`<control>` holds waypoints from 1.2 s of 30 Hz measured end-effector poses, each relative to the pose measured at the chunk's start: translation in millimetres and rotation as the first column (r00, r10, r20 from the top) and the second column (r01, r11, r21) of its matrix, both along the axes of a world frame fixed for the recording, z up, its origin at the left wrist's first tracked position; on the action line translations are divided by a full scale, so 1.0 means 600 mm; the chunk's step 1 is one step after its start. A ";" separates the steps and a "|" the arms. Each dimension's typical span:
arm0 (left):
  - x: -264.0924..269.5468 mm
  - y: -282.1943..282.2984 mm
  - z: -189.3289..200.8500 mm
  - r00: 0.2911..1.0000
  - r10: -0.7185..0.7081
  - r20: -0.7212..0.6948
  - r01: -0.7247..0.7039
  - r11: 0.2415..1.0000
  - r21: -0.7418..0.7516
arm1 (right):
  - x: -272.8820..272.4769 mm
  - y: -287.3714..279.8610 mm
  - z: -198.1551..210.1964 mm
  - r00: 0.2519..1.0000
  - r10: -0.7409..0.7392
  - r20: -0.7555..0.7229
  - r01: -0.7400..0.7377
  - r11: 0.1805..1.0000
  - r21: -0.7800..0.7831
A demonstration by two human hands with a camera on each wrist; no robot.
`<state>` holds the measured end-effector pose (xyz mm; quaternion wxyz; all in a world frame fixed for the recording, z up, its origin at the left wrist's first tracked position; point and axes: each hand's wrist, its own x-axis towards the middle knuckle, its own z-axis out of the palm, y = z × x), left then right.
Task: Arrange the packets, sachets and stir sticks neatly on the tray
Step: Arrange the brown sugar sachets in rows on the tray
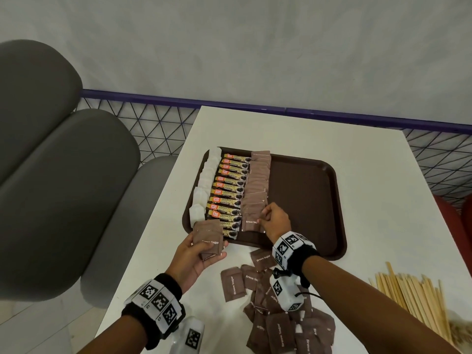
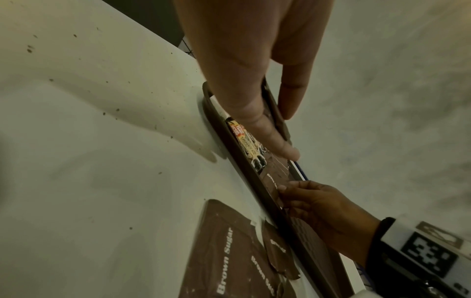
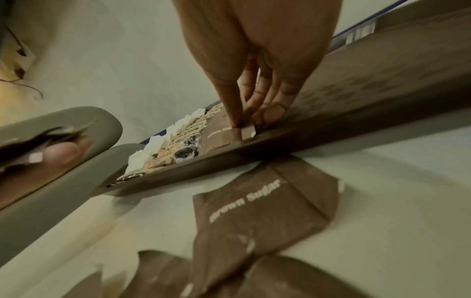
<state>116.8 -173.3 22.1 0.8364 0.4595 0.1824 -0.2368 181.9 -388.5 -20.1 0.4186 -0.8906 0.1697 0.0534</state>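
A dark brown tray (image 1: 306, 190) lies on the white table. On its left side run a column of white sachets (image 1: 208, 172), a column of coffee granule packets (image 1: 228, 190) and a column of brown sugar sachets (image 1: 258, 185). My left hand (image 1: 201, 254) grips a small stack of brown sugar sachets (image 1: 207, 236) just off the tray's near left corner. My right hand (image 1: 274, 219) pinches the front sachet (image 1: 251, 222) of the brown column, thumb (image 3: 235, 113) and fingers on its right edge (image 3: 246, 134). Loose brown sugar sachets (image 1: 270, 302) lie on the table in front of the tray.
Wooden stir sticks (image 1: 413, 297) lie in a heap at the table's right near edge. Grey padded seats (image 1: 63, 175) stand to the left. A purple rail with black wire mesh (image 1: 158, 123) runs behind the table. The tray's right half (image 1: 306, 200) is bare.
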 end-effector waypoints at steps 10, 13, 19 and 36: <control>0.000 -0.019 0.009 0.997 0.014 0.073 -0.024 0.990 0.140 | -0.029 0.038 0.036 0.964 0.104 0.244 -0.181 0.930 0.321; 0.001 -0.024 0.014 0.995 0.016 0.103 -0.032 0.987 0.156 | -0.040 0.059 0.052 0.946 0.257 0.196 -0.317 0.854 0.412; 0.002 -0.031 0.021 0.993 0.011 0.122 -0.024 0.994 0.111 | -0.043 0.076 0.049 0.950 0.279 0.140 -0.310 0.785 0.536; 0.005 -0.007 0.006 0.994 0.099 0.051 -0.103 0.992 0.078 | -0.024 -0.010 0.022 0.999 0.044 -0.007 -0.040 0.969 0.242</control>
